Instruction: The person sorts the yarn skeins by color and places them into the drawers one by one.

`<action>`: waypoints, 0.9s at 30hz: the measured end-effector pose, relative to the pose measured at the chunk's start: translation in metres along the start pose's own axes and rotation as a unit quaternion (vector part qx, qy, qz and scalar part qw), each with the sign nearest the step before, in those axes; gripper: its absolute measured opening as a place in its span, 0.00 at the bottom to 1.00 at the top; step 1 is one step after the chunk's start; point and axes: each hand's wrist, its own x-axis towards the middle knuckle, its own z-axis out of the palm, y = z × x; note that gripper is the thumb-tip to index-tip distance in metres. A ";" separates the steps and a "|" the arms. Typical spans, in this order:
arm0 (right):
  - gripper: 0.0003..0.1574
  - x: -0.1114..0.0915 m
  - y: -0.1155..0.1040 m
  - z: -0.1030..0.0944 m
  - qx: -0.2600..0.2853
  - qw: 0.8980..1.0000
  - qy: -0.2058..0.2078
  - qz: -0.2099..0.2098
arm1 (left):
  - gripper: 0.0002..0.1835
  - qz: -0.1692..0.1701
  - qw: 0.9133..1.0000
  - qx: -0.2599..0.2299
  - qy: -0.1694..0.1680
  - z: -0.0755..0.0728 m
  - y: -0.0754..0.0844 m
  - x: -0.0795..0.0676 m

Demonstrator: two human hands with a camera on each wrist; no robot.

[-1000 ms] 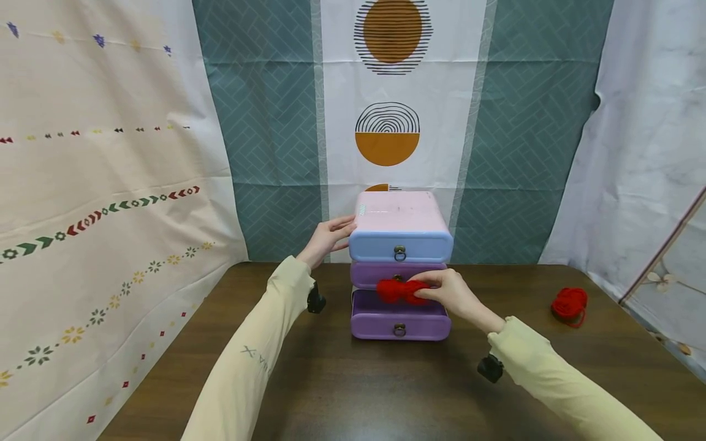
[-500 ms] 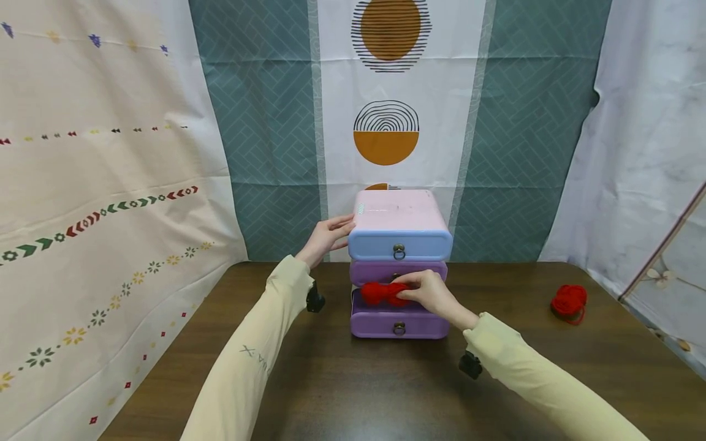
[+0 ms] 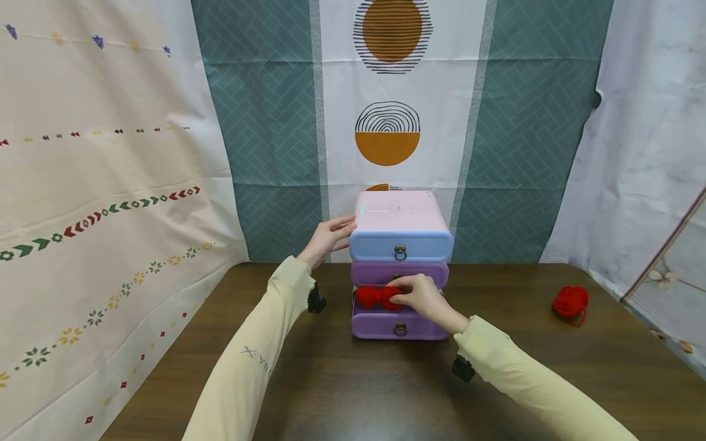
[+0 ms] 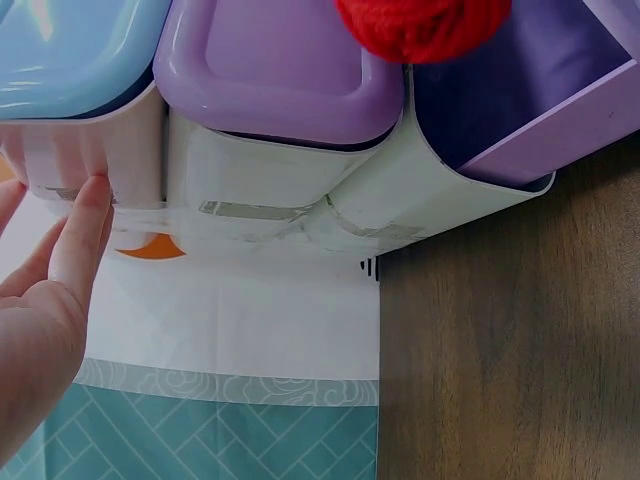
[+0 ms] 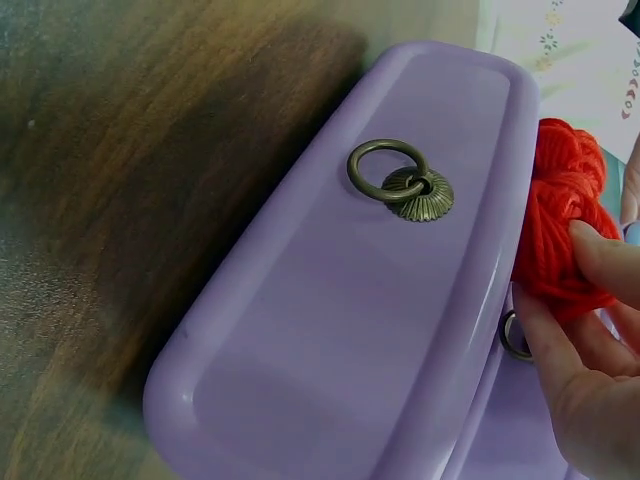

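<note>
A small three-drawer cabinet (image 3: pixel 398 211) with a pink top stands on the table. Its bottom purple drawer (image 3: pixel 380 326) is pulled out; the middle purple drawer (image 4: pixel 275 70) and the top blue drawer (image 3: pixel 375 247) are pushed in. My right hand (image 3: pixel 421 300) pinches one end of a red yarn bundle (image 5: pixel 565 215), tied at its middle, over the left part of the bottom drawer. Fingers of my left hand (image 3: pixel 329 240) rest straight against the cabinet's upper left side, as the left wrist view also shows.
Another red yarn bundle (image 3: pixel 570 304) lies on the wooden table (image 3: pixel 342 392) to the right. Patterned cloths hang behind the table and at both sides. Each drawer front bears a brass ring pull (image 5: pixel 400 185).
My right hand has carried the red yarn to the left across the bottom drawer. The left hand stays against the cabinet.
</note>
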 end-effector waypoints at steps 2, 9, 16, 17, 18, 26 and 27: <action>0.13 0.001 -0.001 0.000 -0.002 1.000 0.001 -0.002 | 0.26 0.003 1.000 0.001 -0.002 0.000 0.001 0.000; 0.14 0.001 0.001 -0.002 0.012 0.999 -0.037 0.007 | 0.26 -0.001 1.000 -0.004 -0.002 0.002 0.003 0.001; 0.12 0.000 0.002 -0.008 0.037 0.998 -0.041 0.000 | 0.26 -0.001 1.000 -0.006 0.002 0.002 0.002 0.004; 0.12 0.000 0.002 -0.008 0.039 0.998 -0.041 -0.003 | 0.26 0.000 1.000 -0.005 0.003 0.002 0.002 0.004; 0.12 0.000 0.003 -0.009 0.038 0.998 -0.041 -0.006 | 0.26 0.001 1.000 -0.003 0.003 0.002 0.002 0.004; 0.12 -0.004 0.002 -0.013 0.038 0.998 -0.048 -0.025 | 0.26 0.000 1.000 0.002 0.001 0.002 -0.001 0.003; 0.12 -0.005 0.001 -0.014 0.041 0.998 -0.048 -0.027 | 0.26 0.000 1.000 0.002 0.001 0.003 -0.001 0.003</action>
